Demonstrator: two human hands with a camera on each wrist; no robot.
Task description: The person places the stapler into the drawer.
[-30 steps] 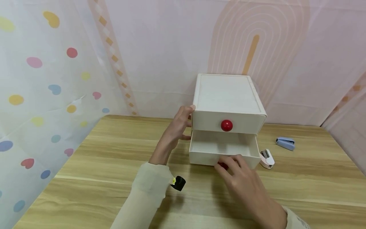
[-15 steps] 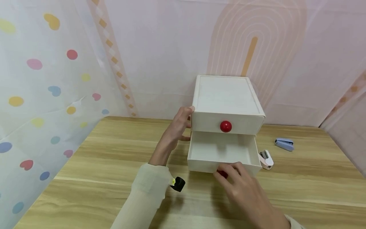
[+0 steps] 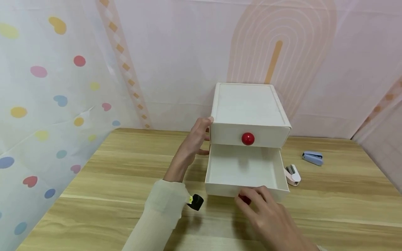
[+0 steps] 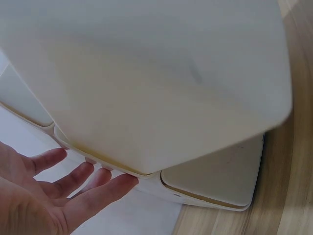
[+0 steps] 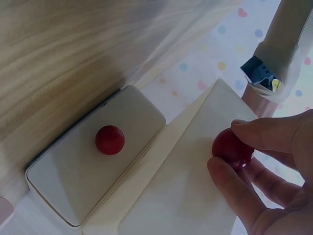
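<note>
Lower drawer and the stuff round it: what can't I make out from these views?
- Lower drawer: its near front in the head view sits behind the right hand; only a sliver of the red knob shows.
- Upper drawer: shut, contents hidden.
- Pink stapler: partly behind the drawer's corner.
- Left hand: its palm is against the cabinet side; contact unclear.

right hand (image 3: pixel 270 219) mostly hides the lower drawer's red knob (image 3: pixel 244 199).

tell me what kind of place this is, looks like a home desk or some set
Probably a staged tabletop set, not a lived-in room: printed fabric backdrops hang close behind a wooden table, which carries only a white two-drawer box and two small staplers, one blue and one pink.
</note>
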